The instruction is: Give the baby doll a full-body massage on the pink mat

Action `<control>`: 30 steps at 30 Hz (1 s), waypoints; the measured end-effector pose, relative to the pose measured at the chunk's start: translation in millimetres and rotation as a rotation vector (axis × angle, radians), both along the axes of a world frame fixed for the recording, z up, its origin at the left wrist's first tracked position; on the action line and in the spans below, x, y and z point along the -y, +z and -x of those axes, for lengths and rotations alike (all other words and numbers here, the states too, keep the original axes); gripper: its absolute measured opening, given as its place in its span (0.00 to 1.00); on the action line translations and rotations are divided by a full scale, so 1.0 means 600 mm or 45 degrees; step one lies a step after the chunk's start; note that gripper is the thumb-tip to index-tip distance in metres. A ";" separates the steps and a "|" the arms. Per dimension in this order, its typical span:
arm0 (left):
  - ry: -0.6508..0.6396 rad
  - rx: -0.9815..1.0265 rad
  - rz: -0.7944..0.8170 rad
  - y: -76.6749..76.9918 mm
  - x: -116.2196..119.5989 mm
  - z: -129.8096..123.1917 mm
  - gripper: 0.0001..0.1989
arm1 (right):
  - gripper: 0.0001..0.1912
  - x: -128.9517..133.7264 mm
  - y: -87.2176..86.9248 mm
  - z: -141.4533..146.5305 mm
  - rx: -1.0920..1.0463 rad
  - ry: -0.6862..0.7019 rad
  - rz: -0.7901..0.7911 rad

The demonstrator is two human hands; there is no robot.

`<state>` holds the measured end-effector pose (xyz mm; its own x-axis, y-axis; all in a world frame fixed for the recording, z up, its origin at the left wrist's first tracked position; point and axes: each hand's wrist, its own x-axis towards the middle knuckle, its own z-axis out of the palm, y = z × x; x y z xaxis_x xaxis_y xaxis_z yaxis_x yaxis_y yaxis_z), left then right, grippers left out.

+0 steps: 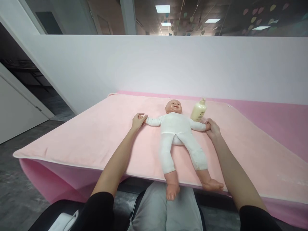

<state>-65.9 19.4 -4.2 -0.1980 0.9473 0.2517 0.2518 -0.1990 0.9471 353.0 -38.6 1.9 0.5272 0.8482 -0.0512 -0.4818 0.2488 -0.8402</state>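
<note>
Left fingers point(142, 114) and right fingers point(210, 122) hold a doll's point(176, 123) hands point(208, 127) near a pump bottle point(198, 110), contents unclear.

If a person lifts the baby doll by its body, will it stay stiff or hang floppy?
The baby doll would probably flop at the arms and legs, since its white body looks like soft, creased cloth. The head and feet look like moulded plastic or rubber, so they may feel firmer and perhaps swing down.

Doll point(177, 128) laid face-up on pink blanket point(79, 134), arms spread, feet past near edge. Doll's hands held by left hand point(139, 121) and right hand point(213, 128). Pump bottle point(198, 110) positioned upright beside doll's left arm.
</note>
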 end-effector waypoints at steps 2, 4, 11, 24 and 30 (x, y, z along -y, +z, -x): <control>0.001 -0.004 -0.001 0.001 0.002 0.000 0.20 | 0.09 0.004 0.001 0.001 0.022 0.025 -0.005; 0.025 -0.008 -0.005 0.002 0.003 -0.001 0.18 | 0.09 0.007 0.005 0.002 0.006 0.044 0.009; 0.091 0.018 -0.019 0.001 -0.002 -0.002 0.09 | 0.06 0.005 0.012 0.011 -0.074 -0.068 0.083; 0.031 -0.056 -0.022 -0.003 0.000 -0.001 0.17 | 0.16 -0.005 0.008 -0.008 -0.324 -0.010 0.143; 0.062 -0.062 -0.056 0.001 0.000 -0.001 0.15 | 0.10 0.001 0.002 -0.007 -0.087 0.087 0.070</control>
<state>-65.1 19.6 -3.8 -0.2300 0.9247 0.3033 0.3079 -0.2266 0.9241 357.1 -39.4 3.2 0.4621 0.8768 -0.1328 -0.5527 0.1677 -0.8163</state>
